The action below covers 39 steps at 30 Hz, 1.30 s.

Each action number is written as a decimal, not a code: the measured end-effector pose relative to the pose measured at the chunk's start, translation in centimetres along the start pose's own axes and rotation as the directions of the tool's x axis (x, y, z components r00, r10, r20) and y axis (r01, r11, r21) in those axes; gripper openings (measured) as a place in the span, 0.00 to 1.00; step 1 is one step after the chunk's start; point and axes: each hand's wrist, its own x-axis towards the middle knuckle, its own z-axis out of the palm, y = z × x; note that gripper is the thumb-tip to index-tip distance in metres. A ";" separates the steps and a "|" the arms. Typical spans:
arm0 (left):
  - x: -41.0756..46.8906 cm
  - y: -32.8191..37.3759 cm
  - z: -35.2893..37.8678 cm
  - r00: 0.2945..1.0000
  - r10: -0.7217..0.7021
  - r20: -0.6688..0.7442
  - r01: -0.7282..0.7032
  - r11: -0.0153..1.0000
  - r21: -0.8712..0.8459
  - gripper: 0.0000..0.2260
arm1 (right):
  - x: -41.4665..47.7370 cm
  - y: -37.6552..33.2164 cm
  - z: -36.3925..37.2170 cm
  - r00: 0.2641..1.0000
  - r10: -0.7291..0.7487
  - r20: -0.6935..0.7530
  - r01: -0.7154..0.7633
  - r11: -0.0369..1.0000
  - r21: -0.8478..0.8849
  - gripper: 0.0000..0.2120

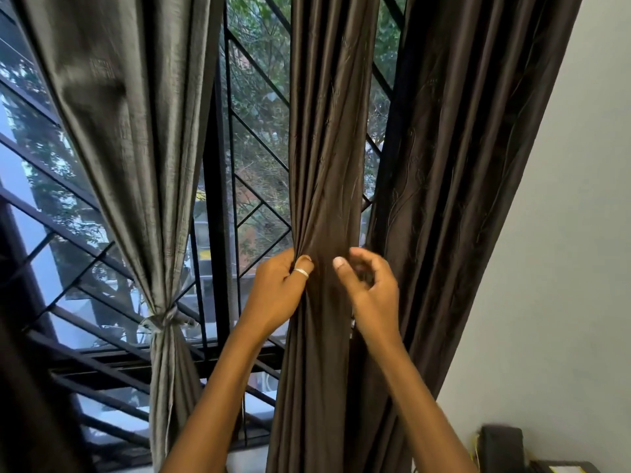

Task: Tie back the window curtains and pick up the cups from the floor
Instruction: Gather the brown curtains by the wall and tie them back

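A dark brown curtain (324, 165) hangs in the middle of the window, gathered into folds. My left hand (278, 291), with a ring on the thumb, pinches the curtain's left edge at mid height. My right hand (370, 288) is on the curtain's right side with the fingers curled and the thumb out; whether it grips cloth I cannot tell. A grey curtain (136, 131) on the left is tied with a band (164, 322) low down. A second dark brown curtain (461, 165) hangs loose on the right. No cups are in view.
A black window grille (218, 199) with diagonal bars stands behind the curtains, trees beyond it. A pale wall (563, 233) fills the right side. A dark object (502, 448) with a yellow cord sits at the bottom right corner.
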 end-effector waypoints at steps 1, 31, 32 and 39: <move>-0.1 0.3 -0.2 0.999 -0.037 0.023 0.039 0.997 -0.069 0.16 | 0.9 0.0 -0.4 0.999 0.047 -0.016 -0.046 0.998 0.034 0.26; 0.6 -1.4 -2.5 0.997 -0.074 0.033 0.079 0.983 -0.165 0.12 | 6.9 -1.0 -2.2 0.848 0.204 0.489 -0.110 0.970 -0.214 0.15; 0.7 -1.6 -2.2 0.999 -0.037 -0.006 0.037 0.997 -0.061 0.13 | 6.5 -0.9 -2.1 0.893 0.152 0.423 -0.031 0.960 -0.278 0.14; -1.2 -1.8 1.6 0.903 0.218 -0.370 0.018 0.842 0.539 0.17 | 2.3 -0.8 0.0 0.984 -0.174 0.038 0.138 0.612 -0.779 0.18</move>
